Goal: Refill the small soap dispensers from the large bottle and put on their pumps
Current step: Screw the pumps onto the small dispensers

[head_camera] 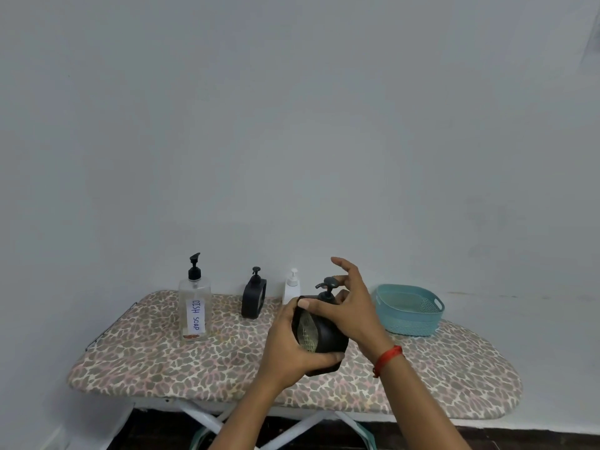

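Left hand [289, 345] has the dark dispenser [324, 337] wrapped up tight: fingers curled under the base, thumb side up along the near edge, a full grip. Right hand [352, 308] is at the top end, thumb and lower fingers closed in round the neck of the pump [328, 285], w/ the index finger lifted clear and pointing up (how hard it pinches, can't tell from here). Pump sits in the dispenser's mouth, spout aimed left. Dispenser is up off the surface, tilted, a pale greenish mesh-look panel on its side facing the camera. Red bracelet [388, 357] on the right wrist.

Underneath: an ironing board [156, 368] w/ a leopard-print cover, white legs crossing below.

Back row, L to R. The large bottle [194, 308], clear, upright, black pump on top, white label reading DISH SOAP down its side, just a thin layer of something at the bottom. Then a black dispenser [254, 298], upright, pump fitted, apart from the big one. Then a white dispenser [292, 287], upright, white pump on, its lower part hidden behind the left hand. All three stand near the far edge of the board.

Far right, a teal basket [410, 315] w/ slotted walls and side handles, resting on the board, just beside the right hand. Plain grey wall [292, 125] behind it all.
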